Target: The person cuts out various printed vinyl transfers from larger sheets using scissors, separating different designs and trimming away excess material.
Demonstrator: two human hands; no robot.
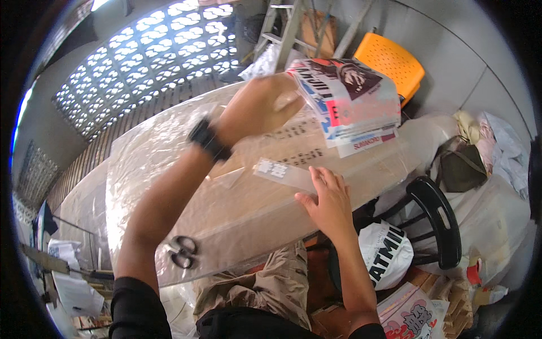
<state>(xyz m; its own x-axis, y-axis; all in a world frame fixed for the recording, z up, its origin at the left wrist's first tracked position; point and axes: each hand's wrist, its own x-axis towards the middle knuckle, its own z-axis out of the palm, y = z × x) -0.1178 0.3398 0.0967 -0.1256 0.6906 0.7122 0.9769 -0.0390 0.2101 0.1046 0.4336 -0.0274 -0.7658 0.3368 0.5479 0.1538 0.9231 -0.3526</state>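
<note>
From where I stand, a pale strip (287, 174) lies on the plastic-covered table (243, 217), its right end at the fingertips of the right hand (330, 204). The white marking is at its other end, on the left. That hand is palm down, thumb spread well away from the fingers, touching the strip rather than gripping it. Up beyond the strip, the left hand (262, 107), with a black watch (209, 141) on its wrist, is at the left edge of some printed sheets (361, 99). Its fingers look partly curled, but they are blurred, and I cannot tell whether they have hold of a sheet. The sheets overlap, so much of the lower ones is covered, and glare washes out part of the print. Scissors (184, 252) lie near the table's close edge, beside the left forearm, well apart from both hands.
</note>
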